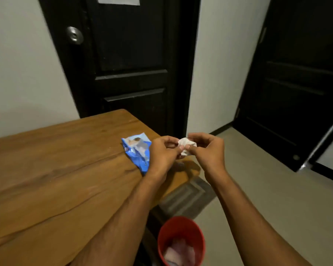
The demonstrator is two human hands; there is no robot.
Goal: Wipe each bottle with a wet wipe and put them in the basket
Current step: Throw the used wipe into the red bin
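Wet wipe (186, 145) crumpled btwn both hands, left hand (164, 153) & right hand (208, 150) pinching it, above table (56, 169) edge

Both hands raised together at mid-frame, forearms bare.

The left hand (164, 152) and right hand (208, 149) meet in front of the person, backs turned toward the camera, fingers curled inward toward one another. The thumbs and fingertips of both hands pinch a small crumpled white wipe (186, 145) held between them. Both forearms reach forward and upward from the lower edge of the view, converging at the wrists; the left forearm crosses above the tabletop (56, 169) edge.
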